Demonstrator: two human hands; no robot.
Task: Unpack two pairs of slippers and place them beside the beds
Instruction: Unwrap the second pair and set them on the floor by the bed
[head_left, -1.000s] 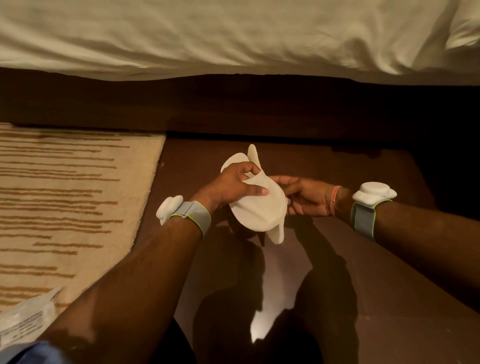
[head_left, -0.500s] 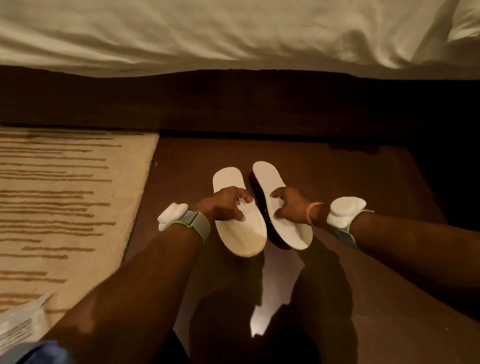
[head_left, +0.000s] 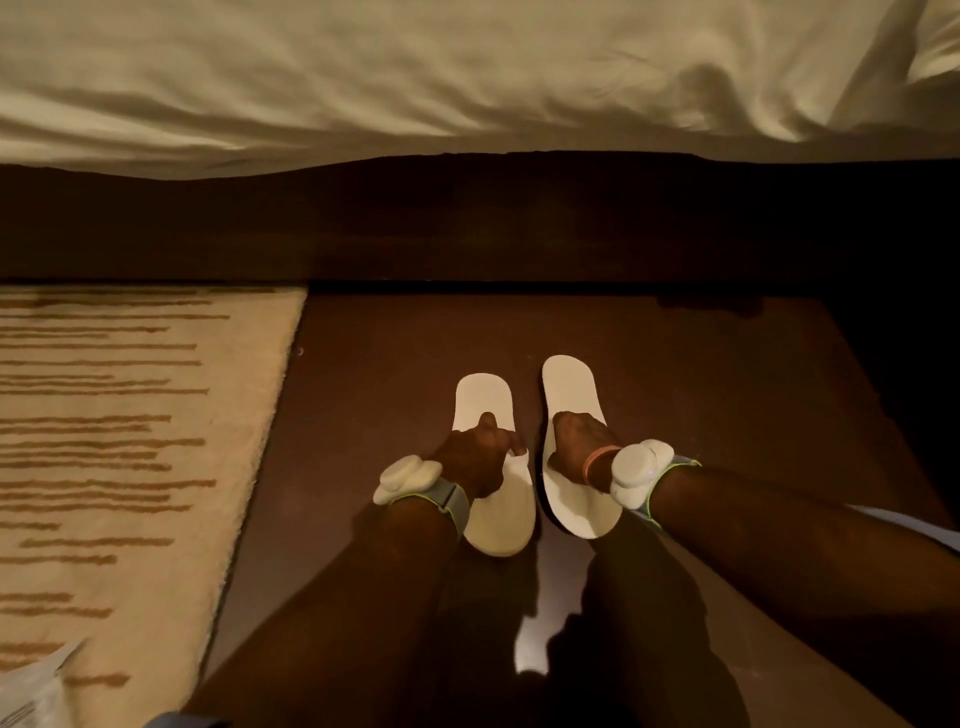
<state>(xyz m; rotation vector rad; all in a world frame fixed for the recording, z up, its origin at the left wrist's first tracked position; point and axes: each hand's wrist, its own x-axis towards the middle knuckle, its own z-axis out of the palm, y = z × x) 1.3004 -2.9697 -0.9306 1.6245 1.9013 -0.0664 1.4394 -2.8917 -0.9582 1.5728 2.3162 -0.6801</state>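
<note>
Two flat white slippers lie side by side on the dark brown floor (head_left: 727, 415), just in front of the bed (head_left: 467, 78). My left hand (head_left: 475, 457) grips the left slipper (head_left: 483, 397) across its middle, fingers curled over the strap area. My right hand (head_left: 576, 441) holds the right slipper (head_left: 569, 382) the same way, and it sits slightly further forward. Both wrists wear grey bands with white devices. My hands hide the slippers' straps.
The bed's dark wooden base (head_left: 467, 223) runs across the view under white bedding. A cream rug with brown stripes (head_left: 130, 415) covers the floor to the left. A piece of clear plastic packaging (head_left: 31, 696) lies at the bottom left corner.
The stacked pair held in the air was split, one slipper per hand. Both came down onto the floor and moved slightly forward toward the bed.
</note>
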